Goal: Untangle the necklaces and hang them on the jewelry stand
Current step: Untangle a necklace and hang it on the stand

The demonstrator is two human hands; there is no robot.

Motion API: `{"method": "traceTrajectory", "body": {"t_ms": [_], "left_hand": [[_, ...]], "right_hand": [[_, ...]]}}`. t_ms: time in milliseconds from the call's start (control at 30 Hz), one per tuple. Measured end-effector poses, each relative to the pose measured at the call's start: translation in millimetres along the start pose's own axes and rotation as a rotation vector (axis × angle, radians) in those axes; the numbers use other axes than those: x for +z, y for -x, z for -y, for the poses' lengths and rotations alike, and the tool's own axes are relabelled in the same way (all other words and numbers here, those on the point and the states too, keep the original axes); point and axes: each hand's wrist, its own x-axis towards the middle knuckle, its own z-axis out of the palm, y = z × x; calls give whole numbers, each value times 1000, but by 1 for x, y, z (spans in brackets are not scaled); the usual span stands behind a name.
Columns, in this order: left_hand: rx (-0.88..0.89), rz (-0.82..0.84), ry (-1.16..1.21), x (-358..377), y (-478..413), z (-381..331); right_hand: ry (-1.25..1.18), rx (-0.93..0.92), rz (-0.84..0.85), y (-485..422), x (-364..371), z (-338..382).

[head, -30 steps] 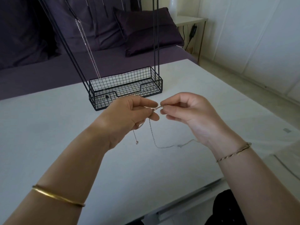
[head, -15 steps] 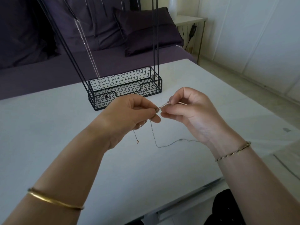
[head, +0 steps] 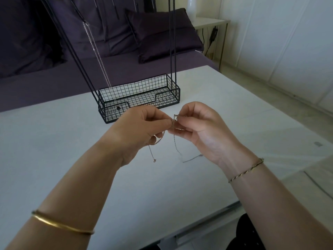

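My left hand [head: 142, 127] and my right hand [head: 198, 127] meet above the white table [head: 54, 159], both pinching a knot of thin necklace chains [head: 174, 118] between thumb and fingertips. One chain end with a small clasp [head: 154, 160] dangles below my left hand. A second chain [head: 177, 150] drops from the knot and trails onto the table under my right wrist. Behind the hands stands the black wire jewelry stand [head: 138, 98] with its basket base and tall rods. A silver necklace [head: 98, 56] hangs from the stand's left side into the basket.
A purple sofa with cushions [head: 162, 33] runs behind the table. A small side table [head: 210, 22] stands at the back right, with pale floor [head: 270, 87] to the right. The table's near edge [head: 207, 219] is just above my lap.
Both hands have risen slightly and closed in on the knot. My right fingers have shifted their pinch, and the trailing chain has drawn in a little under my right wrist.
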Motion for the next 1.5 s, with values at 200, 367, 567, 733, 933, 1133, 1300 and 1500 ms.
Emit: {"method": "traceTrajectory", "body": {"t_ms": [200,367,567,733,933,1133,1300,1500], "left_hand": [[-6,-53,18,-2,-1,-1],[-11,-92,-44,-4,-2,1],[8,-100,-103,-4,-2,2],[10,-138,-149,-5,-2,2],[1,-135,-163,-3,-5,3],[9,-153,-155,-3,-5,3],[23,-161,-133,-4,-6,3],[35,-167,-93,-3,-4,2]], "right_hand": [[69,28,-15,3,6,-3],[169,44,-53,4,5,2],[344,20,-51,7,3,10],[552,-89,-39,10,-2,14],[533,-133,-62,8,-1,11],[580,-266,-49,8,1,8],[822,-384,-157,5,4,3],[803,-361,-123,6,7,2]]}}
